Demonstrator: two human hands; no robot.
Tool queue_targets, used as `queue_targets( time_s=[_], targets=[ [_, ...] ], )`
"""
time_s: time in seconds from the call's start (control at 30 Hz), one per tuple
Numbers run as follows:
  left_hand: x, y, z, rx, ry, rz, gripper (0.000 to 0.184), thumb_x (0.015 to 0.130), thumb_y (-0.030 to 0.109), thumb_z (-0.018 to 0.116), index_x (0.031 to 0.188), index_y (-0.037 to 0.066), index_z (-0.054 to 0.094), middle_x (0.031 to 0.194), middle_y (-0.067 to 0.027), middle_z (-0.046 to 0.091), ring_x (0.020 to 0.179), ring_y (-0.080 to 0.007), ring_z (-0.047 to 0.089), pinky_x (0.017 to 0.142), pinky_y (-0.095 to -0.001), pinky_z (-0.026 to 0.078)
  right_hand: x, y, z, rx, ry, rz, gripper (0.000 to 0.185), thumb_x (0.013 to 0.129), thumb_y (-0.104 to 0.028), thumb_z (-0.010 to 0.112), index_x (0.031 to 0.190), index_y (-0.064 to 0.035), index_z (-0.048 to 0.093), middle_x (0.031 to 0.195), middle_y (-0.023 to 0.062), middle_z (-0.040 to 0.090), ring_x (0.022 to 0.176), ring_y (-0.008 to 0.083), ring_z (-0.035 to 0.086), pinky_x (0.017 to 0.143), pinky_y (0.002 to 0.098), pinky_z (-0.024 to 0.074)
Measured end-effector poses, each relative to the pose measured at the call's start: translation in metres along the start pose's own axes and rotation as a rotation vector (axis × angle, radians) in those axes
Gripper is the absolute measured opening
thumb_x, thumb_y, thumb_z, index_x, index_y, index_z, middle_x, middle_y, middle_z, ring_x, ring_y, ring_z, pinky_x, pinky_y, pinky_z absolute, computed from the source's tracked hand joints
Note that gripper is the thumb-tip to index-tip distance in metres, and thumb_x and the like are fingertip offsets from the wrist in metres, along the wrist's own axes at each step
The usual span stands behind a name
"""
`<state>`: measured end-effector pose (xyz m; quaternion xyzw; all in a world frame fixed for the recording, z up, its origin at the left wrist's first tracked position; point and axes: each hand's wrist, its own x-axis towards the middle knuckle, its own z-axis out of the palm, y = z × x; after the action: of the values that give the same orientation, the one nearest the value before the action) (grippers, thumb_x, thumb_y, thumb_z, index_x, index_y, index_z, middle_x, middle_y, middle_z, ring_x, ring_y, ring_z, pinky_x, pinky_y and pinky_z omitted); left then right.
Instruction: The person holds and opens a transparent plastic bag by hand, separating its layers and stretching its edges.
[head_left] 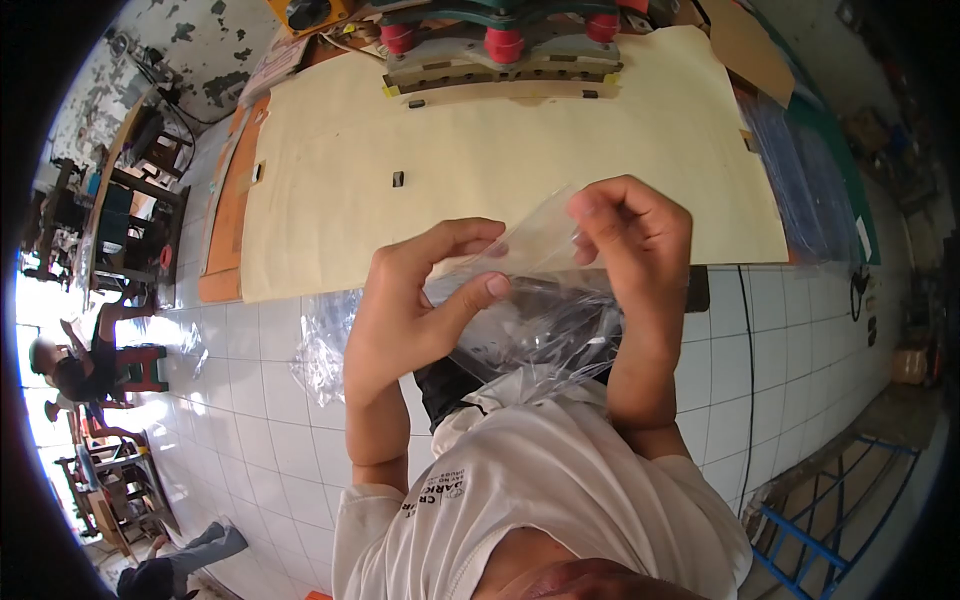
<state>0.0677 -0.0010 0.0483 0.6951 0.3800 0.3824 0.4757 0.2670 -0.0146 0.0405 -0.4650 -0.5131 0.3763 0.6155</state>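
A thin clear plastic sheet (pixel 530 232) is stretched between my two hands, above the near edge of the cream-covered table (pixel 330 140). My left hand (pixel 425 300) is curled around its left end, with thumb and fingers near the film. The right end is pinched between thumb and fingers of my right hand (pixel 635 235). More crumpled clear plastic (pixel 540 325) lies over my lap and spreads to the left, below the table edge.
A green machine with red rollers (pixel 503 42) stands at the table's far side. Small dark pieces (pixel 398 179) sit on the cream surface. Folded clear plastic (pixel 805 185) lies at the right. People (pixel 85 365) are at the far left. A blue metal frame (pixel 830 520) stands lower right.
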Motion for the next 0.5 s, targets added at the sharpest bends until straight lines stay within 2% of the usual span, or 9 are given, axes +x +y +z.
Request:
queue_targets(
  time_s=[0.07,0.17,0.37,0.5],
  targets=[
    [0.004,-0.003,-0.009,0.188,-0.055,0.111,0.026,0.082,0.006,0.068,0.104,-0.008,0.063,0.095,-0.0124,0.068,0.092,-0.0169,0.064,0.082,-0.0297,0.049,0.002,-0.004,-0.005,0.044,0.041,0.011,0.019,0.088,-0.015,0.066,0.079,0.0017,0.064,0.064,0.0008,0.060,0.055,0.0053,0.053,0.052,0.0207,0.0448],
    [0.004,-0.003,-0.016,0.074,-0.119,0.023,0.025,0.082,0.006,0.067,0.104,-0.007,0.063,0.095,-0.0113,0.069,0.091,-0.0161,0.064,0.085,-0.0303,0.048,0.005,-0.009,-0.013,0.061,0.075,-0.043,0.018,0.087,-0.014,0.066,0.080,0.0017,0.064,0.070,0.0029,0.062,0.059,0.0070,0.056,0.051,0.0212,0.0455],
    [0.006,0.005,-0.011,-0.061,-0.084,-0.036,0.024,0.082,0.005,0.066,0.103,-0.007,0.063,0.093,-0.0114,0.068,0.089,-0.0166,0.064,0.082,-0.0297,0.049,0.005,-0.014,-0.016,0.040,0.115,-0.082,0.019,0.087,-0.015,0.065,0.079,0.0021,0.064,0.069,0.0037,0.061,0.058,0.0074,0.054,0.050,0.0220,0.0442],
    [0.009,0.008,-0.009,0.009,-0.105,0.045,0.022,0.082,0.002,0.065,0.102,-0.007,0.063,0.091,-0.0106,0.068,0.086,-0.0169,0.064,0.080,-0.0296,0.050,0.004,-0.019,-0.014,0.037,0.107,-0.076,0.020,0.087,-0.015,0.065,0.080,0.0026,0.064,0.069,0.0036,0.061,0.058,0.0075,0.054,0.051,0.0218,0.0442]
  ],
)
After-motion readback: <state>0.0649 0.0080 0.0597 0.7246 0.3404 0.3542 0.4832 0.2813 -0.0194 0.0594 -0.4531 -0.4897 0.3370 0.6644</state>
